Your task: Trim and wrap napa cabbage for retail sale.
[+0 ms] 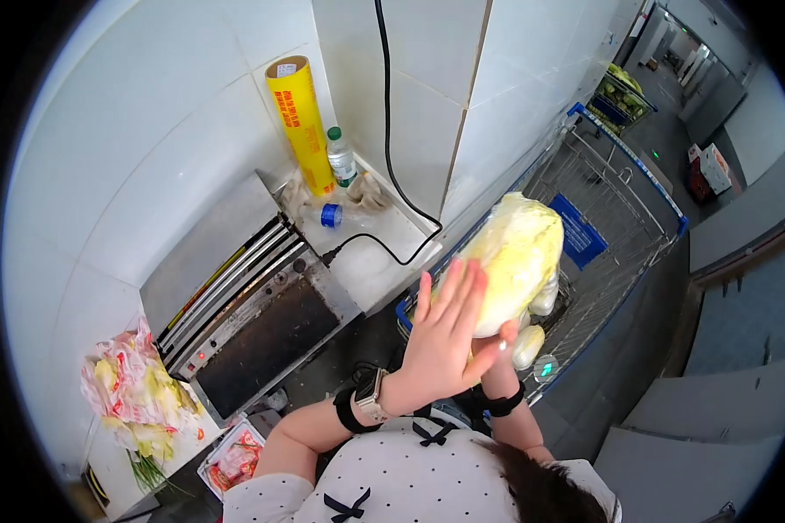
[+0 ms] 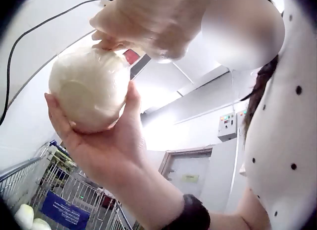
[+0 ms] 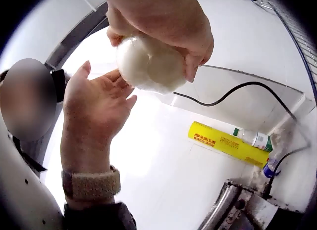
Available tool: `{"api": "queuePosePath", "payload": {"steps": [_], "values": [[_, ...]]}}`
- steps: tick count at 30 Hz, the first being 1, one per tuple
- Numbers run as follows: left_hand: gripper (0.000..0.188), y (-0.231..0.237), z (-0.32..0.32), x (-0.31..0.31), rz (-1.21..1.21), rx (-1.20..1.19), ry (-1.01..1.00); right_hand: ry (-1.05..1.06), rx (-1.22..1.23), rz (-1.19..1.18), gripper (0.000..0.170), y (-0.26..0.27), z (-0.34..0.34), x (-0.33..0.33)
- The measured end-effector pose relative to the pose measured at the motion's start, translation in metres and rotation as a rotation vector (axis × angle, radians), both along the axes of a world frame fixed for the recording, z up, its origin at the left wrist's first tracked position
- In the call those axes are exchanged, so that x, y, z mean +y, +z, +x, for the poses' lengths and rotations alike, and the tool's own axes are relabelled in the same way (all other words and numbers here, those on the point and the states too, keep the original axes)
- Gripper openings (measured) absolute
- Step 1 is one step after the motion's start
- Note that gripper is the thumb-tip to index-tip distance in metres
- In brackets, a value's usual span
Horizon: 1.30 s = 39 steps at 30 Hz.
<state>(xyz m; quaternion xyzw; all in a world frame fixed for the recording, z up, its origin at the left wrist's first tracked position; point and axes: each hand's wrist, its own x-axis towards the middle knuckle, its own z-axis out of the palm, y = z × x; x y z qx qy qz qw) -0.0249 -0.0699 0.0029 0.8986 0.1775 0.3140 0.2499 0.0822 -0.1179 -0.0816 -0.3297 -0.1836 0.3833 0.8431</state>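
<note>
A pale yellow napa cabbage (image 1: 523, 253) in clear film is held up in front of the person, above the near end of a shopping cart. The right hand (image 2: 111, 146) grips it near its white base, thumb on one side and fingers on the other in the left wrist view. Fingers straight, the left hand (image 1: 445, 331), with a watch on its wrist, lies against the cabbage's side. In the right wrist view the left palm (image 3: 96, 104) shows, its fingertips at the cabbage's edge. Part of the right hand is hidden behind the left in the head view.
The cart (image 1: 628, 183) holds more wrapped cabbages (image 1: 528, 347). Left stands a film-wrapping machine (image 1: 262, 340) with a black cord (image 1: 388, 131). Behind it are a yellow film roll (image 1: 301, 122) and a bottle (image 1: 341, 161). A plastic bag with leaves (image 1: 131, 383) lies at far left.
</note>
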Motion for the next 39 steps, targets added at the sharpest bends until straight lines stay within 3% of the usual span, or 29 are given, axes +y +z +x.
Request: {"api": "queuePosePath", "payload": {"steps": [3,6,10,16,20,23,26,31,35,38,39], "values": [[0.058,0.010,-0.008,0.004,0.173,0.055,-0.001,0.118,0.038,0.057,0.105,-0.021,0.018,-0.006],[0.047,0.020,-0.034,0.024,0.168,-0.158,-0.118,0.230,-0.007,0.039,0.111,-0.002,0.019,-0.016],[0.049,0.034,-0.021,0.056,0.145,-0.400,0.039,0.285,0.147,0.093,0.112,-0.014,0.020,-0.020],[0.048,0.030,0.019,0.081,0.184,-0.118,-0.239,0.485,0.288,0.127,0.108,-0.019,0.004,-0.015],[0.049,0.016,0.024,0.071,-0.082,-0.209,-0.374,0.506,0.493,0.077,0.108,-0.018,-0.003,-0.022],[0.053,0.018,0.010,0.075,-0.057,-0.140,-0.406,0.476,0.184,0.094,0.115,-0.018,-0.004,-0.031],[0.051,0.038,-0.003,0.074,0.032,-0.111,-0.385,0.560,0.173,0.110,0.117,-0.032,-0.002,-0.030],[0.042,0.061,-0.009,0.069,0.161,-0.208,-0.248,0.577,0.123,0.067,0.121,0.007,-0.003,-0.029],[0.017,0.058,-0.008,0.083,0.113,-0.337,-0.207,0.606,0.087,0.053,0.123,0.027,-0.004,-0.026],[0.012,0.065,-0.011,0.073,-0.392,-0.326,-0.169,0.622,0.020,0.018,0.125,0.022,-0.005,-0.025],[0.012,0.065,-0.010,0.073,-0.431,-0.334,-0.161,0.641,0.041,0.020,0.125,0.021,-0.005,-0.025]]}}
